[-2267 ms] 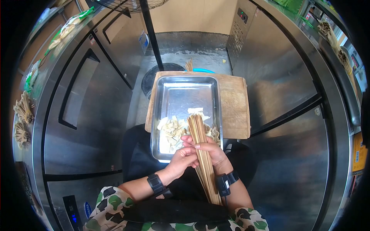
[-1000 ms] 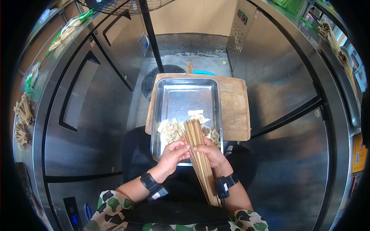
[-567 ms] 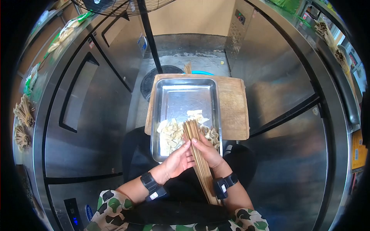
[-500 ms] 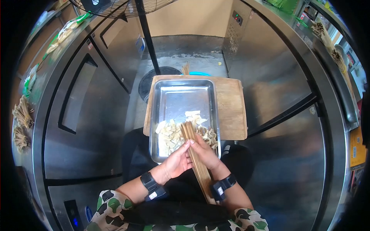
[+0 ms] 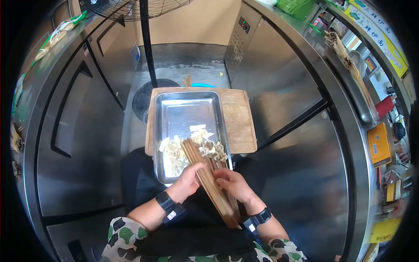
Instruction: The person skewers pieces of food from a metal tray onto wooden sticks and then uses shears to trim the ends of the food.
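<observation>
A thick bundle of bamboo skewers [image 5: 209, 183] lies slanted between both hands, tips over the near end of a steel tray [image 5: 187, 111]. My right hand [image 5: 233, 183] cups the bundle from the right and below. My left hand [image 5: 187, 180] presses on its left side, fingers curled against the sticks. Pale food pieces [image 5: 174, 153] are heaped in the near half of the tray; the far half is bare metal. The tray rests on a wooden board [image 5: 239, 120] across my lap.
Stainless fridge doors [image 5: 74, 131] stand close on the left and steel cabinets [image 5: 301, 144] on the right. A fan pole [image 5: 147, 48] and its round base rise beyond the board. More skewer bundles [image 5: 345, 52] lie on the right counter.
The view has swung to the right, so the tray and hands sit further left in frame. The skewer bundle has tilted more to the left and fanned a little; both hands stay on it.
</observation>
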Motion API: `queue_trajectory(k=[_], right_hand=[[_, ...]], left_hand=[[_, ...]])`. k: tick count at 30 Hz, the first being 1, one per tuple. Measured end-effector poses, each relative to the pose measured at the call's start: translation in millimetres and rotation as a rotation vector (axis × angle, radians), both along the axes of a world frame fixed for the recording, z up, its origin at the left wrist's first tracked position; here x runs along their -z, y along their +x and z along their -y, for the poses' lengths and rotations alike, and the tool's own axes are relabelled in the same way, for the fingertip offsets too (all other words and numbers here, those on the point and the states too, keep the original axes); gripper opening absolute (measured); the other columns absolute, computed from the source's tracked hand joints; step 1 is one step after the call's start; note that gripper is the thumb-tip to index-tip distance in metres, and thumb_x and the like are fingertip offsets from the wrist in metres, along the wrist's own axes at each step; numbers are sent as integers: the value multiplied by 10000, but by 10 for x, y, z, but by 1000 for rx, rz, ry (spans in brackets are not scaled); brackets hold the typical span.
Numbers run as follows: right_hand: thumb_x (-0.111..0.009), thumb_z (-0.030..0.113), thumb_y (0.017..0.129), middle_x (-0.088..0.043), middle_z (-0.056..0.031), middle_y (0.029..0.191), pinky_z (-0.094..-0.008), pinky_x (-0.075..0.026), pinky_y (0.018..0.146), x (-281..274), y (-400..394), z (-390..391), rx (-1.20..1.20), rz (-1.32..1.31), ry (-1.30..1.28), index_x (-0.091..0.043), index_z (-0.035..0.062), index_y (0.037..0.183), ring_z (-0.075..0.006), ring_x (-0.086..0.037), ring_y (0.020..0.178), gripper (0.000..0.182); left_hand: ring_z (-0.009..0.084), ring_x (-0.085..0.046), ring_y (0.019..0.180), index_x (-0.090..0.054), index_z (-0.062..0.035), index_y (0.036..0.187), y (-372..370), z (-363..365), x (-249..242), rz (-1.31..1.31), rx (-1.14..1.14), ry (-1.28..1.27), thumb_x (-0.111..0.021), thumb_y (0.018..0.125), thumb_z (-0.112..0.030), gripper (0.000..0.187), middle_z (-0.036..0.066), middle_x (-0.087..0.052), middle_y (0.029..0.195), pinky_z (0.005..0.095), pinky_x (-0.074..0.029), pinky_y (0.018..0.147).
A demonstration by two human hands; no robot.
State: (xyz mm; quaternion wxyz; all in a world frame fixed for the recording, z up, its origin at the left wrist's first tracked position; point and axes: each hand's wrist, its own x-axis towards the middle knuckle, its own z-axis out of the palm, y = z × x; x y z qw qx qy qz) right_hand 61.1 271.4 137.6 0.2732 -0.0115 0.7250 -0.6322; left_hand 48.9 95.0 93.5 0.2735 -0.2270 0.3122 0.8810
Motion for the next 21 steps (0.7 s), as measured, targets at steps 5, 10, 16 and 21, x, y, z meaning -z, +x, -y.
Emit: queue_trajectory(k=[5,10,16,21], right_hand=[[-537,129,891,-553,36,748,-200,-406,599,132,103,-36,-84,-18,124,-619,9,940,-37,-474,664,153],[-563,102,875,-543,54,712,-174,-381,566,75,127,43,55,142,-52,-617,33,870,-18,-455,617,88],[-578,79,862,-561,46,716,-173,-389,552,122,39,136,88,147,-28,-600,50,836,-20,-471,597,45],[-582,63,856,-576,30,717,-174,-400,548,166,-89,281,166,139,-45,-586,51,838,-29,-489,591,22]], left_hand=[[227,-568,949,-564,-35,1055,-11,129,65,-29,55,122,-541,786,-138,289,82,-589,990,390,-439,891],[255,-488,1136,-505,-28,1184,-11,175,152,-102,64,335,-486,800,-97,391,116,-543,1162,396,-359,1007],[280,-425,1218,-441,-26,1259,-13,266,215,-144,101,415,-457,812,-86,452,146,-471,1284,408,-314,1048],[286,-411,1233,-383,-15,1303,-15,309,303,-201,119,510,-453,824,-94,490,149,-419,1337,413,-301,1055]])
